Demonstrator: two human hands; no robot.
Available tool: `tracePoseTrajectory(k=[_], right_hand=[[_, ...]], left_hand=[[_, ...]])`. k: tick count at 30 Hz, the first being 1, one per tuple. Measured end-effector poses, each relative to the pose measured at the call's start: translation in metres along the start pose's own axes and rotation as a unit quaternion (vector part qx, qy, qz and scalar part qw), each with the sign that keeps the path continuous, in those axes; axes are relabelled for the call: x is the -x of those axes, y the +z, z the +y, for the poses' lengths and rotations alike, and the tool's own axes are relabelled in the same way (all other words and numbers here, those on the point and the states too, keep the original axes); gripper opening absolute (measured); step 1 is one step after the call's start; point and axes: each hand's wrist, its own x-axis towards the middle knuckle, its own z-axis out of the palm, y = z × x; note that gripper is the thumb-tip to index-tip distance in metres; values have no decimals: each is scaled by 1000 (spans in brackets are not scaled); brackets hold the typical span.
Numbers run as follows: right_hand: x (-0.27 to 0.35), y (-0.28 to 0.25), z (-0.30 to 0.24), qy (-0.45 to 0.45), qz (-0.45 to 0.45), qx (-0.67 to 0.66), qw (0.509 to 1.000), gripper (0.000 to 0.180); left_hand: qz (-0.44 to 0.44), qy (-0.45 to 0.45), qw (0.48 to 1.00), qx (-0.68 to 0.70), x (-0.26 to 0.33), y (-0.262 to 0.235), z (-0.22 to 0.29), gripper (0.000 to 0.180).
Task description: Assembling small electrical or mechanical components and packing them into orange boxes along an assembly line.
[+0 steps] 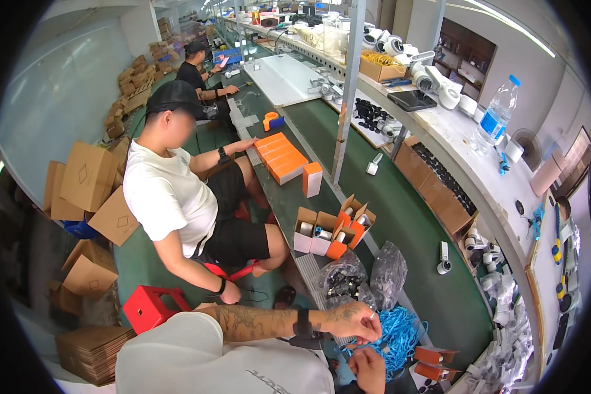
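Crowding both hands (353, 320) (369, 369): blue cables (400, 331), plastic bags (364, 272).

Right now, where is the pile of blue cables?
In the head view, the pile of blue cables lies low and right of centre on the green bench, under the left hand, below two dark plastic bags.

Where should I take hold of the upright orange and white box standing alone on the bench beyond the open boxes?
Probably best to grip the orange and white box across its two broad side faces near the orange top, coming down from above. It stands upright and alone, apart from the row of flat orange boxes to its left, so both sides look free. The metal post stands close on its right.
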Motion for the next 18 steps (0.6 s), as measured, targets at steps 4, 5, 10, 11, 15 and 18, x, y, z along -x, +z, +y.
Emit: tracePoseTrajectory(k=[4,5,10,11,15,18], right_hand=[[-2,-16,4,273,104,-80,953,19],[-3,-21,-8,255,88,-45,962,19],[-5,-10,-9,238,1,-196,951,22],[-4,-11,2,239,0,-198,951,22],[-13,-19,-5,187,46,6,981,22],[-14,0,-20,102,123,37,986,21]], left_hand=[[-220,-23,971,-94,6,1,-3,17],[-113,55,974,-187,4,5,-27,18],[-25,-34,997,59,-1,3,-7,16],[-98,-33,994,17,4,-1,13,10],[-86,214,928,-294,5,0,-52,13],[67,156,944,-281,-2,9,-51,12]])
